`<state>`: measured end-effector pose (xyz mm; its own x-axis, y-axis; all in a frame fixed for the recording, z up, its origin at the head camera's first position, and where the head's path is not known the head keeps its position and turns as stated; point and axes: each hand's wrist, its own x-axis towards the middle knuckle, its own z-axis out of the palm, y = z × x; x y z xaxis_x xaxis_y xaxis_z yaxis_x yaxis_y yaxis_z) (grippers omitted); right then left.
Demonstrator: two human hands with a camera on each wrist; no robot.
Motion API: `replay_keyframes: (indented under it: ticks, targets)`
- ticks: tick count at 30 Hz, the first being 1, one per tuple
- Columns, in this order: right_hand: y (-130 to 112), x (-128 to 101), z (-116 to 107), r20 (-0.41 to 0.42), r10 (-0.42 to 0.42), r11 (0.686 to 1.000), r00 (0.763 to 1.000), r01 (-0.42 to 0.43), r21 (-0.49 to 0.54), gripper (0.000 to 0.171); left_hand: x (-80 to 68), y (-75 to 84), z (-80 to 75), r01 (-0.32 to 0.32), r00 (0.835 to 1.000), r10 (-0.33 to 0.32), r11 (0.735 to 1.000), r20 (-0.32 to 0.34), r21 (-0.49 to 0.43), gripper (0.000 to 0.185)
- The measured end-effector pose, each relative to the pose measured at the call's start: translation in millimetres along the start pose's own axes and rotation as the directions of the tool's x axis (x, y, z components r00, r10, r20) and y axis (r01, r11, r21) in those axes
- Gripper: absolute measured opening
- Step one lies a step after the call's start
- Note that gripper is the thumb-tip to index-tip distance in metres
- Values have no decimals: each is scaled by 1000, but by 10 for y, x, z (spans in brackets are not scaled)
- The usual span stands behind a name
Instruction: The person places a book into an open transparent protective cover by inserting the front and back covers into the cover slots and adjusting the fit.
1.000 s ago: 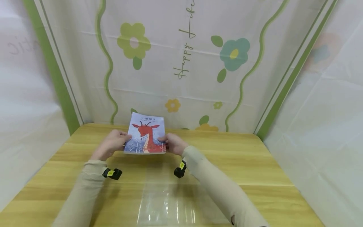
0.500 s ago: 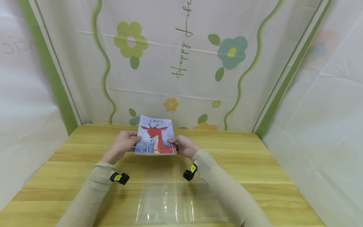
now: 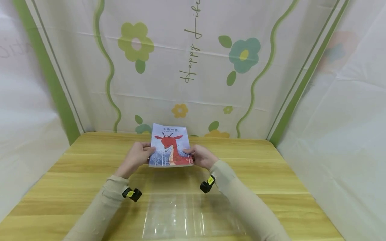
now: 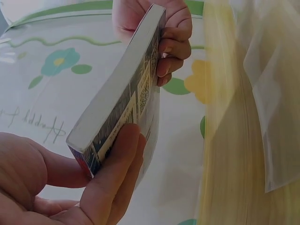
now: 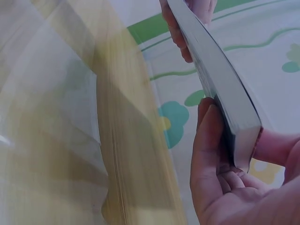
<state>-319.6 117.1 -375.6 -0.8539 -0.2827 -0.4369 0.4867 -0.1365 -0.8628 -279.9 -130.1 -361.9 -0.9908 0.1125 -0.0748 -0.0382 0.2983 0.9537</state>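
1. Wooden table [image 3: 271, 174] boxed in by white sheeting with a flower print and "Happy life" scrawled up the back wall [image 3: 193, 50]. Pretty cosy little booth.

2. The book [image 3: 171, 146], the one with the red deer on the cover, is up off the table, held over the far middle of it with the cover tilted toward the person.

3. Left hand [image 3: 137, 156] grips the book's left edge, thumb on the front cover and fingers curled round the back. The left wrist view shows it well: fingers [image 4: 117, 164] wrapped round the near corner.

4. Right hand [image 3: 202, 156] does the same on the right edge, thumb on the cover, fingers behind. So both hands are clamped on the book, one per side.

5. A clear plastic sheet [image 3: 187, 217], looks like a sleeve or cover film, lies flat on the table in front of the person, between the forearms. Nothing touches it; the book is well apart from it and farther back.

6. My read: this is the carrying bit, book in the air and not set down anywhere yet.

7. If the plastic is meant for the book, I'd guess the next move needs the book brought down and back toward it, squared up with the sheet's edges, and both hands kept level so it doesn't land crooked. Film that thin will probably slide or wrinkle easily.
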Motion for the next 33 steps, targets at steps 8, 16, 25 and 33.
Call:
replay_keyframes:
  ticks: [8, 16, 25, 33]
  targets:
    - [-4, -100, -53, 9, -13, 999, 1000, 13, -40, 33, -53, 24, 44, -7, 1000, 8, 999, 14, -37, 40]
    - [-17, -158, -96, 10, -21, 998, 1000, 21, -51, 31, -82, 48, 87, -23, 1000, 24, 997, 18, -80, 40]
    - [-36, -222, -126, 3, -50, 997, 999, 50, -52, 32, -101, 57, 144, -44, 999, 43, 995, -9, -92, 40]
    - [-40, -318, -225, -9, -90, 993, 996, 89, -75, 28, -114, 79, 256, -58, 998, 58, 991, -5, -124, 38]
